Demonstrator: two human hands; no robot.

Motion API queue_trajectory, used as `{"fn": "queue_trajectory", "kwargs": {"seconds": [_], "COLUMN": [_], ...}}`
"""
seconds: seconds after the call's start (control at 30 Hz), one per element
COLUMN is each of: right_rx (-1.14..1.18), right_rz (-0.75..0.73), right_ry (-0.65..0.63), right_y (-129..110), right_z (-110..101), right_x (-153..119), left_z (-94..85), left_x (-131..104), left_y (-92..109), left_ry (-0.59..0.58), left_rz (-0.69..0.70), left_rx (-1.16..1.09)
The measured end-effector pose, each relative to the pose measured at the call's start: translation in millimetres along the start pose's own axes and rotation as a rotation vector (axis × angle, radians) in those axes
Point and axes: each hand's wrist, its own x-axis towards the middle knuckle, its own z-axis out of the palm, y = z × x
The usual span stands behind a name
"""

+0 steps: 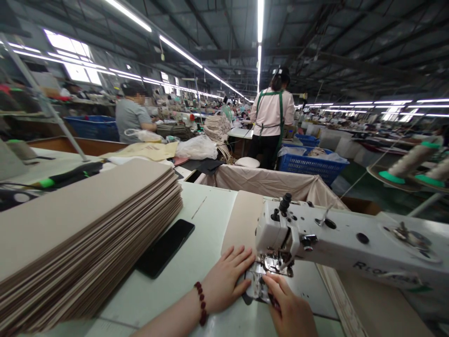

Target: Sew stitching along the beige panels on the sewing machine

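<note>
My left hand (226,281) lies with fingers spread, its fingertips on the lower end of a beige fabric panel (242,220) beside the sewing machine (336,238). The thumb points toward the metal needle plate (258,281). On my left wrist is a dark red bead bracelet (201,302). My right hand (289,304) is curled just in front of the presser foot (277,264), fingertips at the plate's right side. Something small and dark shows under its fingers; what it is stays hidden. The beige panel runs away from me, left of the machine head.
A tall stack of beige panels (140,210) fills the left of the table, with a black phone (166,248) beside it. Beyond the table edge is a cloth-lined bin (263,180). Thread cones (410,161) stand at right. Two people work ahead, near blue crates (308,164).
</note>
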Motion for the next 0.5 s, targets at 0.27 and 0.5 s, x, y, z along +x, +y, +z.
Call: {"fn": "queue_trajectory", "kwargs": {"seconds": [0.27,0.5], "right_rx": [-0.019,-0.026], "right_rz": [0.031,0.056], "right_ry": [-0.026,-0.05], "right_y": [-6.0,-11.7], "right_z": [-5.4,-9.1], "right_x": [1.9,4.4], "left_z": [-1.0,5.7], "left_x": [-2.3,-3.8], "left_y": [2.1,-1.5], "left_ry": [-0.003,0.026], "left_rz": [0.007,0.003], "left_rx": [0.027,0.061]}}
